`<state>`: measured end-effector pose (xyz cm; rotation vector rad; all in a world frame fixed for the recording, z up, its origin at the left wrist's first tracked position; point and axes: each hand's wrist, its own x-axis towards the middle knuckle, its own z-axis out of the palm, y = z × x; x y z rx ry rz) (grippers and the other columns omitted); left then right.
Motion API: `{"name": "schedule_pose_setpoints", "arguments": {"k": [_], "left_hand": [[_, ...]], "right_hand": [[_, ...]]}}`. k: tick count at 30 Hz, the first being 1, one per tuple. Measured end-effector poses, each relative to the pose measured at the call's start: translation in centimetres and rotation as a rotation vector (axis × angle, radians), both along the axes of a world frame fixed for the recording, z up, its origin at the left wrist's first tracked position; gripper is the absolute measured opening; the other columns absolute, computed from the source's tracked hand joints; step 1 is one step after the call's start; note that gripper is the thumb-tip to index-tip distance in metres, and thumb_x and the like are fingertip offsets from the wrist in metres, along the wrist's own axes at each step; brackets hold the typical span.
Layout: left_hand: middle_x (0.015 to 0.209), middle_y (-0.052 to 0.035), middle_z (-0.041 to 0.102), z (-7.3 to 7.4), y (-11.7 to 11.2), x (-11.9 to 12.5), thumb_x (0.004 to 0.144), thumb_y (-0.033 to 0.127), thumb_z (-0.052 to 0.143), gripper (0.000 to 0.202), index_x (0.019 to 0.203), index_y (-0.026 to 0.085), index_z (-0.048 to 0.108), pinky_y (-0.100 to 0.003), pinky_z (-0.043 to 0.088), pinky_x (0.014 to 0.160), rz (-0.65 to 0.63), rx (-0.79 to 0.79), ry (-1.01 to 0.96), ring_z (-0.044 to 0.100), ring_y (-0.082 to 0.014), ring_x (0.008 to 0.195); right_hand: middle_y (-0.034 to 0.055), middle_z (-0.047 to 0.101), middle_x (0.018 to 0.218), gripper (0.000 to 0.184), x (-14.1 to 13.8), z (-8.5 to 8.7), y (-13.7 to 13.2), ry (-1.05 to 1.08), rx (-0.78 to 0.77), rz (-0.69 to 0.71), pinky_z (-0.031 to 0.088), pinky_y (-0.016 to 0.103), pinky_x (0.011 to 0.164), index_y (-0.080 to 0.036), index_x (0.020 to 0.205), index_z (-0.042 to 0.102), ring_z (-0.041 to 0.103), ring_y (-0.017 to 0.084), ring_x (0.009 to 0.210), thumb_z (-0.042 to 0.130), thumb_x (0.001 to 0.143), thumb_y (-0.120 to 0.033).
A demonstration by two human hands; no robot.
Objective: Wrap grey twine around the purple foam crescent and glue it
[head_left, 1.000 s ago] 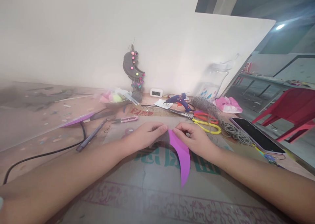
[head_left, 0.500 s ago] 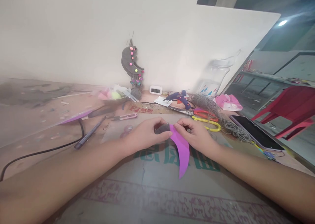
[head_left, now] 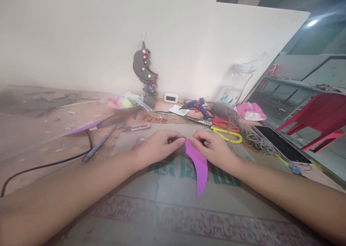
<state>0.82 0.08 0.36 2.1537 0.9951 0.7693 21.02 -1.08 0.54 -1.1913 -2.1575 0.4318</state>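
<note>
My right hand (head_left: 208, 143) pinches the upper end of a purple crescent-shaped cutout (head_left: 200, 170), whose pointed tip hangs down toward me. Close beside it, my left hand (head_left: 169, 142) is closed at the same upper end, thumb against fingertips. A small dark bit of grey yarn (head_left: 184, 137) shows between the two hands; the rest of it is hidden behind my left fingers. Both hands are just above the middle of the covered tabletop.
Beyond my hands lie yellow-handled scissors (head_left: 227, 134), a blue glue gun (head_left: 196, 107), pink thread snips (head_left: 137, 127) and a white clock (head_left: 171, 97). Loose grey yarn (head_left: 256, 139) and a phone (head_left: 282, 145) are right; a pen (head_left: 98, 145) and black cable (head_left: 48, 166) left. A grey moon decoration (head_left: 142, 66) hangs behind.
My left hand has turned and closed in, so the grey yarn-covered part seen between its fingers earlier is now mostly hidden. The purple cutout is nearly where it was.
</note>
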Motion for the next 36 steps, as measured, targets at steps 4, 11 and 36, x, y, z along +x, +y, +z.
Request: {"name": "schedule_pose_setpoints", "arguments": {"k": [4, 11, 36], "left_hand": [[0.063, 0.0015, 0.051, 0.1, 0.1, -0.1, 0.090, 0.052, 0.035, 0.046, 0.070, 0.017, 0.057, -0.025, 0.031, 0.056, -0.004, -0.015, 0.006, 0.045, -0.0128, 0.062], [0.077, -0.0016, 0.062, 0.0, 0.3, 0.0, 0.085, 0.051, 0.044, 0.039, 0.082, 0.017, 0.062, -0.026, 0.039, 0.063, 0.076, -0.046, -0.053, 0.053, -0.0156, 0.072], [0.076, 0.0001, 0.061, -0.2, 1.2, -0.4, 0.081, 0.054, 0.055, 0.039, 0.086, 0.015, 0.061, -0.023, 0.040, 0.061, 0.124, -0.201, -0.300, 0.052, -0.0117, 0.065]], "right_hand": [[-0.0019, 0.049, 0.059, 0.027, 0.0, 0.0, 0.0, 0.010, -0.010, -0.007, 0.033, 0.024, 0.053, -0.019, 0.065, 0.050, 0.043, 0.011, 0.057, 0.047, 0.088, -0.033], [-0.0025, 0.047, 0.056, 0.030, -0.1, -0.1, 0.0, -0.010, -0.005, 0.007, 0.031, 0.024, 0.051, -0.019, 0.063, 0.050, 0.040, 0.011, 0.054, 0.048, 0.088, -0.036], [-0.0058, 0.042, 0.053, 0.037, 0.3, 0.5, 0.5, 0.460, -0.355, -0.053, 0.030, 0.022, 0.042, -0.018, 0.066, 0.051, 0.035, 0.008, 0.044, 0.055, 0.084, -0.051]]}}
